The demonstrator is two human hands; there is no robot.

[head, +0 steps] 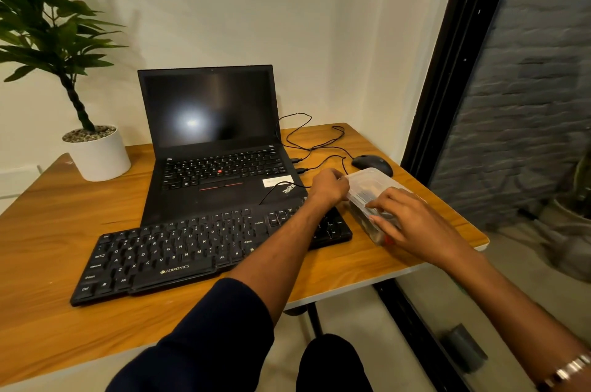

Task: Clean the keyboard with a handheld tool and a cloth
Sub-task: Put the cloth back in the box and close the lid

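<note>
My left grip (329,187) and right grip (406,219) clasp the clear plastic box (367,187); next, lift its lid for the cleaning tool

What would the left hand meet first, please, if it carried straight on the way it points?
Probably the mouse: the left hand grips the far end of the plastic box, and the mouse lies just beyond it, though depth is unclear.
</note>
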